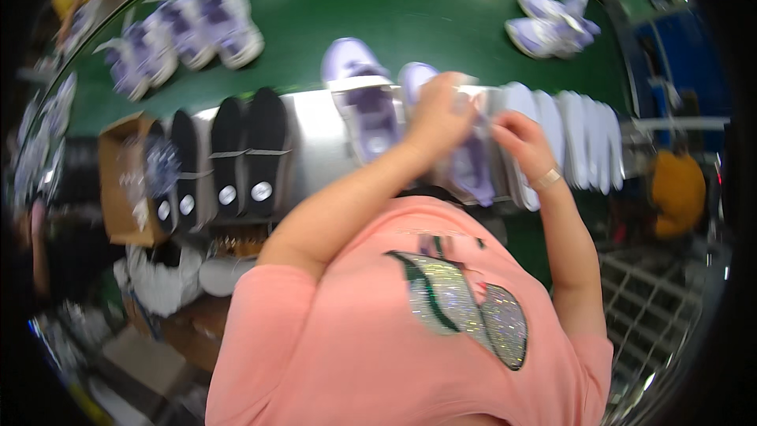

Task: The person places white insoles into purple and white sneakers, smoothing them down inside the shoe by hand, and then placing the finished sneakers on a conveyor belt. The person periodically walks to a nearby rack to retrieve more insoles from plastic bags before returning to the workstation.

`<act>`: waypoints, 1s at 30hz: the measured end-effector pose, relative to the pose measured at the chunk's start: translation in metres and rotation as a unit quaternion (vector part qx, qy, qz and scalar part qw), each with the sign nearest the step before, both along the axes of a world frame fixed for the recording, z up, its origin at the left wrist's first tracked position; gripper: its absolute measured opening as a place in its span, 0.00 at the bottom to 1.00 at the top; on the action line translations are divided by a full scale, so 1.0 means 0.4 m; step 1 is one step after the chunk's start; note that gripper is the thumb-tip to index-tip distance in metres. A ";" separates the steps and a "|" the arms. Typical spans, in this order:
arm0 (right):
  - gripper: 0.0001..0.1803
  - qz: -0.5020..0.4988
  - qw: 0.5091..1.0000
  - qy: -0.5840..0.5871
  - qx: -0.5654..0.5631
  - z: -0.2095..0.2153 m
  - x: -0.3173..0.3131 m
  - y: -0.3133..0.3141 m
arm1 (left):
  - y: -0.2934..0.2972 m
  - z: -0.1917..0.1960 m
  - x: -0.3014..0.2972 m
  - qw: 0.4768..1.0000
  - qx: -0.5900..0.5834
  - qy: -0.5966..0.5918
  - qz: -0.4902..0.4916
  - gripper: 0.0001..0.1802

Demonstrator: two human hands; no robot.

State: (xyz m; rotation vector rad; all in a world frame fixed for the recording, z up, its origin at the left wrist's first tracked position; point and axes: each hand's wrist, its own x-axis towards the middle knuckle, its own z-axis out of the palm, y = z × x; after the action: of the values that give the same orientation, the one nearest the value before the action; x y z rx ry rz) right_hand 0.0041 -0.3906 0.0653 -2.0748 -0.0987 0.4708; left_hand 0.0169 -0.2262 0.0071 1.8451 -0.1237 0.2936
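Note:
My left hand (436, 117) and my right hand (522, 144) meet over a purple and white shoe (471, 164) that lies on a grey metal shelf (311, 138). Both hands grip the shoe near its top; the picture is blurred, so I cannot make out the fingers. A second purple shoe (364, 102) lies just left of my left hand. A row of white insoles (579, 138) stands to the right of my right hand.
Black insoles (244, 154) lie in pairs on the left of the shelf, beside a brown cardboard box (118, 181). Beyond the shelf, a green belt (410, 8) carries more purple shoes at the far left (185, 35) and far right (552, 25). A wire rack (654, 300) is at lower right.

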 end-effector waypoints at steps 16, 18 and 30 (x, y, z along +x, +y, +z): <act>0.19 -0.144 0.987 0.069 0.003 -0.120 -0.133 -0.036 | 0.772 0.187 -0.253 0.812 0.262 -0.082 0.515 0.09; 0.22 -0.116 0.985 0.125 0.006 -0.187 -0.143 -0.045 | 0.894 0.171 -0.338 0.723 0.418 0.077 0.544 0.16; 0.25 0.120 0.990 0.061 -0.032 -0.184 -0.094 0.161 | 0.226 0.048 -0.127 0.910 0.368 0.191 -0.018 0.45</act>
State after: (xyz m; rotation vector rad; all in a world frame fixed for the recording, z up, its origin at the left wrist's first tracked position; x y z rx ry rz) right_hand -0.0337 -0.3263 -0.0082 -2.1018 -0.2657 0.7549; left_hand -0.0339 -0.1357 0.0262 2.6105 0.0106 -0.1830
